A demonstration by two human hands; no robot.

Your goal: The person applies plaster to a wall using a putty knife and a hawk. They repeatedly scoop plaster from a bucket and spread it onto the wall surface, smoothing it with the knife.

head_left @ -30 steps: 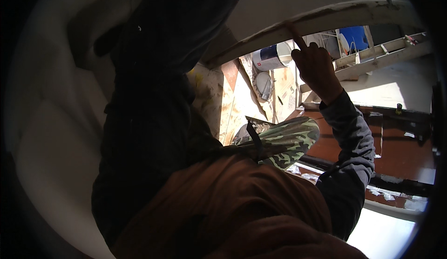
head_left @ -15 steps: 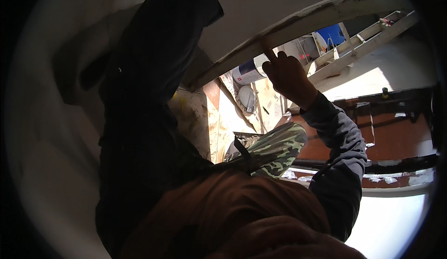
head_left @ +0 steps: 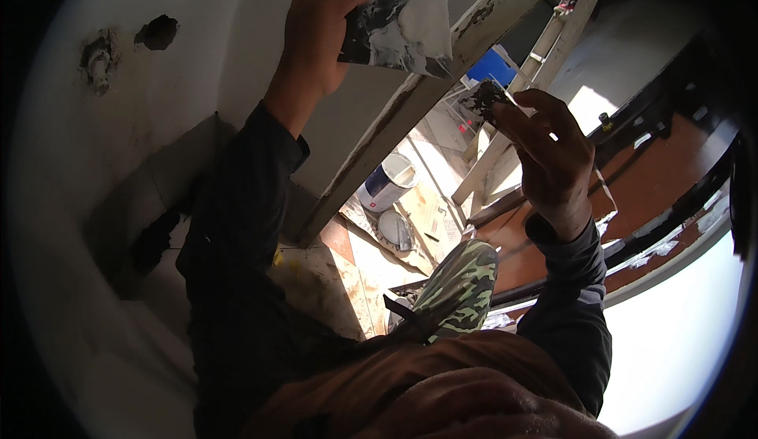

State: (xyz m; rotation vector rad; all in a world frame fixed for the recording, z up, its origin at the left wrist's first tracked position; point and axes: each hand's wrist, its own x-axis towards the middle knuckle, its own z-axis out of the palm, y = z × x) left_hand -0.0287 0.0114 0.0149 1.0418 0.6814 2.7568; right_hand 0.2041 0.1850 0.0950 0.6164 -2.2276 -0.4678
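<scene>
My left hand (head_left: 312,40), closed, grips a flat dark plate (head_left: 387,16) smeared with a thick dab of white filler (head_left: 425,24). The thumb lies over the plate's near face. To its right, my right hand (head_left: 553,151) pinches a small dark scraper-like piece (head_left: 483,101) with pale smears; its exact kind is unclear. That piece is apart from the plate, just below and right of its corner. Behind both hands a pale, worn beam (head_left: 371,147) slants across, with chipped dark patches along its edge.
On the floor below stand an open bucket (head_left: 385,185) and a round lid (head_left: 395,230) on cardboard. A ladder (head_left: 545,56) leans at upper right, beside a blue object (head_left: 493,68). A red-brown panel (head_left: 513,238) with black edges lies right. The left wall has a hole (head_left: 158,33).
My left hand has come into sight with the smeared plate. The right hand, earlier raised against the beam, has moved right and away from it. The whole view has turned.
</scene>
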